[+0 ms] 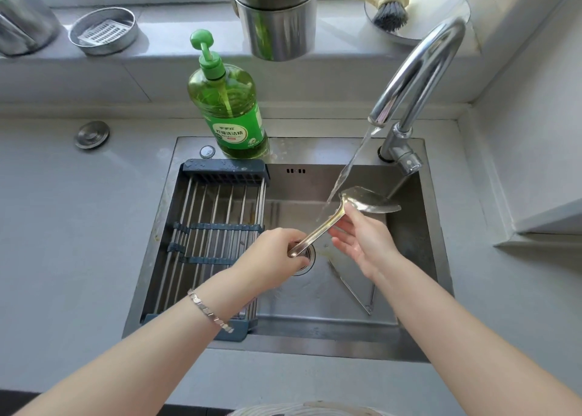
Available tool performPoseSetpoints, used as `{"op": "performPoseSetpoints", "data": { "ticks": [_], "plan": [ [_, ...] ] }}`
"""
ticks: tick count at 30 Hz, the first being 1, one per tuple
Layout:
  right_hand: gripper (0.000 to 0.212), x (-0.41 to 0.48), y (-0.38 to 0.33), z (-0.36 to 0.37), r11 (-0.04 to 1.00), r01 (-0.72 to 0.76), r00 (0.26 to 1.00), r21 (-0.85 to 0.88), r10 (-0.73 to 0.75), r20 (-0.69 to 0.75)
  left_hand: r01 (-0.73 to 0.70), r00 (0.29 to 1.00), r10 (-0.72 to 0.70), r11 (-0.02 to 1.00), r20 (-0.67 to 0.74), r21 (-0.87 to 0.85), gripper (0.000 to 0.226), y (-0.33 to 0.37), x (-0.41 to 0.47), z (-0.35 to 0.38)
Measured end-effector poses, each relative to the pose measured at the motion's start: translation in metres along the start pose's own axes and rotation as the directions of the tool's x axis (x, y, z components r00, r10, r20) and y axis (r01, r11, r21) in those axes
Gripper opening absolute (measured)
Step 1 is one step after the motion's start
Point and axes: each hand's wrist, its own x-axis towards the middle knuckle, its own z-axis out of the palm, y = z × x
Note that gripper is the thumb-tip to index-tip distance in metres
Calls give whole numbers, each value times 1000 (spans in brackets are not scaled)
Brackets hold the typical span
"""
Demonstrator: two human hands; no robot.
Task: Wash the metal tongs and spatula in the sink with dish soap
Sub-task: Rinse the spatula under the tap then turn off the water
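Sink (315,348): steel basin set in a grey counter. Everything for the task is inside it or on its rim.

Drying rack (217,223): spans the left half of the basin from back wall to front wall. This leaves the right half free for washing.

Faucet (422,66): stands at the back right corner with its spout arched over the basin. Its water (349,167) runs slantwise down toward the middle.

Soap bottle (230,110): green, with a pump. It stands upright on the back rim, just behind the rack, likely kept there for easy reach.

Spatula (368,200): held in the air over the right half. Its long axis runs diagonally, handle end low above the drain (307,258) and blade high, pointing to the back right corner. The stream strikes near the blade's neck. This looks like wetting or rinsing; no suds are visible.

Left hand (271,258): fingers curled round the handle end, steadying it.

Right hand (362,239): palm up, fingers loose and spread under the neck, with a fingertip touching the metal. It grips nothing and is probably rubbing.

Tongs (352,289): lie on the basin floor toward the front right, hinge nearest the front wall, partly hidden by the right forearm. They appear to be waiting their turn.
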Motion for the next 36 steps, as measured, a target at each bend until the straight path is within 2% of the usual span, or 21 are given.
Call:
{"op": "performPoseSetpoints", "data": {
  "ticks": [3,6,8,10,12,17,19,23,24,28,33,34,36],
  "plan": [
    [21,3,-2,5,1000,12,999,-19,-13,-52,4,1000,-4,1000,2,18,24,-4,-1,-5],
    [22,11,-9,2,996,67,978,51,-56,-199,99,995,-103,986,20,137,20,-12,-1,-13],
    [20,16,-17,0,987,114,966,113,-83,-246,175,984,-178,970,6,169,21,-17,-3,-16],
    [20,17,-19,3,984,133,967,119,-103,-232,211,977,-201,962,-72,176,22,-19,-3,-17],
    [22,15,-10,15,990,131,974,52,-119,-191,212,973,-184,953,-143,216,19,-15,-2,-15],
    [20,-6,30,48,996,30,998,-81,-26,51,231,962,-176,932,-210,278,13,-7,1,-17],
    [16,1,22,46,997,36,998,-68,-33,45,241,960,-180,923,-216,300,12,-11,-2,-22],
    [16,19,0,40,983,30,998,179,-21,-52,252,956,-182,911,-231,325,11,-15,-6,-32],
    [17,17,3,44,983,26,999,180,-21,-28,255,955,-185,911,-231,324,11,-16,-6,-33],
    [18,0,22,58,998,16,988,-55,-7,152,252,955,-188,920,-227,299,12,-19,-8,-34],
    [14,17,4,46,979,-3,1000,206,6,-14,249,956,-179,915,-232,317,11,-21,-9,-35],
    [15,14,8,48,980,-4,1000,197,5,-4,251,956,-181,914,-231,320,10,-21,-9,-34],
    [16,4,23,53,999,-7,996,47,3,90,247,958,-178,912,-226,328,8,-19,-8,-31]
  ]
}}
